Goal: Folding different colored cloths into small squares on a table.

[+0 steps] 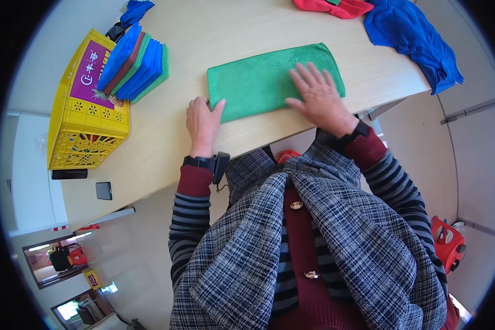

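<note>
A green cloth (258, 80), folded into a long rectangle, lies flat on the light wooden table (214, 30). My right hand (317, 96) rests palm down on the cloth's right half, fingers spread. My left hand (202, 120) sits at the cloth's lower left corner, thumb touching its edge, fingers curled on the table. Neither hand lifts the cloth.
A yellow plastic crate (85, 118) stands at the table's left, with a stack of folded blue, green and brown cloths (133, 63) leaning beside it. A blue cloth (410, 33) and a red cloth (335, 6) lie at the far right. A dark phone (104, 190) lies near the front edge.
</note>
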A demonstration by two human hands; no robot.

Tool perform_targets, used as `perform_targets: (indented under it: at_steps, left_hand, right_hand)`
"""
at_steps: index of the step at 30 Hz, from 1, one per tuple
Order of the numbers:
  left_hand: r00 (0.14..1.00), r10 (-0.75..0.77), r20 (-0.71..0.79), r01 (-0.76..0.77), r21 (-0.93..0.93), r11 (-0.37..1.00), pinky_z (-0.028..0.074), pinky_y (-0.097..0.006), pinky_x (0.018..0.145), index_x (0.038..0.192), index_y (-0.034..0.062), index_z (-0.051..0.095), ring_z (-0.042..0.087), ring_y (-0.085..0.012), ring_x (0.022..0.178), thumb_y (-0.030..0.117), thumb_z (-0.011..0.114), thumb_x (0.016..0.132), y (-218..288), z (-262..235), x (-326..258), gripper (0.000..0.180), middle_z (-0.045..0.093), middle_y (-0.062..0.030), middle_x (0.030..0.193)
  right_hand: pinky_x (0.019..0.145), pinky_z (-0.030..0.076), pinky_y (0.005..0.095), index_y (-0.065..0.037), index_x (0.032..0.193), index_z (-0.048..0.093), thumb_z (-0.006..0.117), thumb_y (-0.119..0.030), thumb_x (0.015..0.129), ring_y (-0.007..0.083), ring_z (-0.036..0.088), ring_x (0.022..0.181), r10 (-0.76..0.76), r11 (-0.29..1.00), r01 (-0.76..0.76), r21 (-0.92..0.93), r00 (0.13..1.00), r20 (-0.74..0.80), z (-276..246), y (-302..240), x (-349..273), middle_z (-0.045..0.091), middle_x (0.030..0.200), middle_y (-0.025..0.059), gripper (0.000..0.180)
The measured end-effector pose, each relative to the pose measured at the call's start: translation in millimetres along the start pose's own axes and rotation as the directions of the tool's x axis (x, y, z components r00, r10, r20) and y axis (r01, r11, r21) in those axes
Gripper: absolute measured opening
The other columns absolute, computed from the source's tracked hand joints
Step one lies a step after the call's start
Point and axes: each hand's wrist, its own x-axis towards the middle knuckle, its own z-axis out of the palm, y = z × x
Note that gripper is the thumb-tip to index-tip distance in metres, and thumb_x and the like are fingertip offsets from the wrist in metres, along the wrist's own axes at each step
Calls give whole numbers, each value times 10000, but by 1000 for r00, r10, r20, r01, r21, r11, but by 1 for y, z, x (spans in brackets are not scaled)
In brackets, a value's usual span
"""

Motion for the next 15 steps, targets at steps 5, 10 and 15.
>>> perform_targets:
  at_steps: [5,10,15]
  left_hand:
    - [988,-122,98,137,-162,977,511,-423,875,959,-20,663,658,-388,950,311,748,854,3,10,30,357,690,-230,1043]
    - [965,-64,253,249,-817,520,535,-396,853,1018,-22,668,687,-293,903,172,752,860,-16,23,38,264,714,-154,1038]
    - [837,104,537,545,-835,-69,522,-367,964,1218,-46,611,668,-215,1055,98,708,914,-27,14,48,351,690,-97,1178]
  right_hand:
    - [1215,200,553,-44,1541,361,498,-565,984,360,272,1500,-130,986,130,101,992,-9,15,-33,16,348,1594,177,775]
    - [1217,193,556,-35,1538,365,519,-590,960,370,265,1501,-122,991,120,65,992,21,21,-38,13,339,1595,186,816]
    - [1217,187,560,-33,1539,360,532,-595,949,380,254,1503,-130,990,128,59,991,27,22,-38,14,333,1597,187,833]
